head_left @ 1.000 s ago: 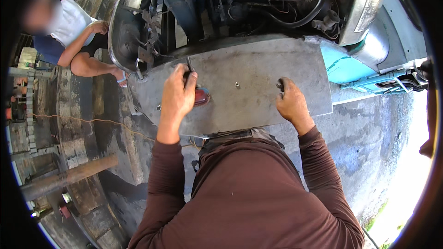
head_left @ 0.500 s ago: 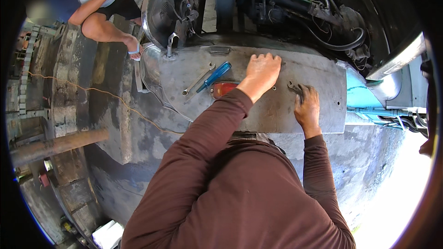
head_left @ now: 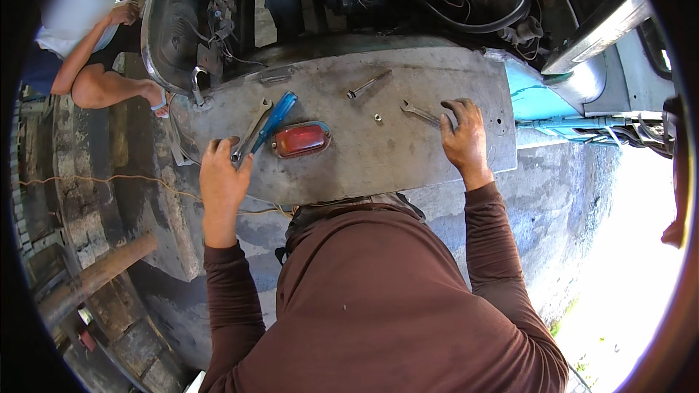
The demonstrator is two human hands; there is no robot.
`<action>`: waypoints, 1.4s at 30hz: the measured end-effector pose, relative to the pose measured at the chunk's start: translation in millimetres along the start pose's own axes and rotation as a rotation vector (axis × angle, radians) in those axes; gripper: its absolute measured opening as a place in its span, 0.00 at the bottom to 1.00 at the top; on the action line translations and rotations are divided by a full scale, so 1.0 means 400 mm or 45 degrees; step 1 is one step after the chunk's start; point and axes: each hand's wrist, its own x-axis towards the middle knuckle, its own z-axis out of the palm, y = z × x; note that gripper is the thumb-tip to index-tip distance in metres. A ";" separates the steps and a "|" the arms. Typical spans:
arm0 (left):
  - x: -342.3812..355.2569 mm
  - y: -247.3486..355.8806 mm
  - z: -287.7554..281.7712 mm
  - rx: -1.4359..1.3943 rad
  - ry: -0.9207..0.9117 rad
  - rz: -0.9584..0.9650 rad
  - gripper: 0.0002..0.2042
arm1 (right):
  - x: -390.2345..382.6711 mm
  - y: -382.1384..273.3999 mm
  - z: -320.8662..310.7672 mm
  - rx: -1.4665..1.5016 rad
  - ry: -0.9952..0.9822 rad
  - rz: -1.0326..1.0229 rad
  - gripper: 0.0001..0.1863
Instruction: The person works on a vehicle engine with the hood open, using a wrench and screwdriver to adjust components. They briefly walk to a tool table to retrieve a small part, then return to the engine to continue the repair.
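Observation:
On the grey metal plate (head_left: 364, 160), my left hand (head_left: 226, 193) is at the left, fingers loosely apart at the lower end of a combination wrench (head_left: 254, 125). A blue-handled screwdriver (head_left: 281, 113) lies beside that wrench, next to a red oval lamp (head_left: 301, 141). A bolt-like metal piece (head_left: 364, 87) and a small nut (head_left: 378, 118) lie near the middle. My right hand (head_left: 464, 142) is at the right with bent fingers apart over the handle of an open-ended wrench (head_left: 419, 110), whose jaw points left.
An engine bay with hoses (head_left: 495, 22) lies beyond the plate, beside light-blue bodywork (head_left: 539, 94). A seated person (head_left: 95, 80) is at upper left. An orange cable (head_left: 124, 178) runs along the rough ground, and a rusty pipe (head_left: 109, 276) sits lower left.
My left hand has swung from the upper middle back to the left wrench, leaving the bolt-like piece in view. My right hand has loosened over its wrench. The camera view has shifted.

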 end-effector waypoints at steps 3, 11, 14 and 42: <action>-0.006 -0.014 0.048 0.135 0.051 0.059 0.16 | 0.022 -0.031 0.025 0.123 0.007 -0.034 0.14; -0.017 -0.024 0.107 0.231 0.147 0.188 0.11 | 0.021 -0.025 0.027 0.207 -0.029 -0.064 0.13; -0.029 -0.017 0.106 0.093 0.195 0.193 0.08 | 0.014 -0.013 0.011 0.174 -0.073 -0.070 0.13; 0.921 0.652 0.650 -1.759 -0.674 -0.419 0.10 | 0.656 0.118 0.340 0.802 -0.266 0.731 0.19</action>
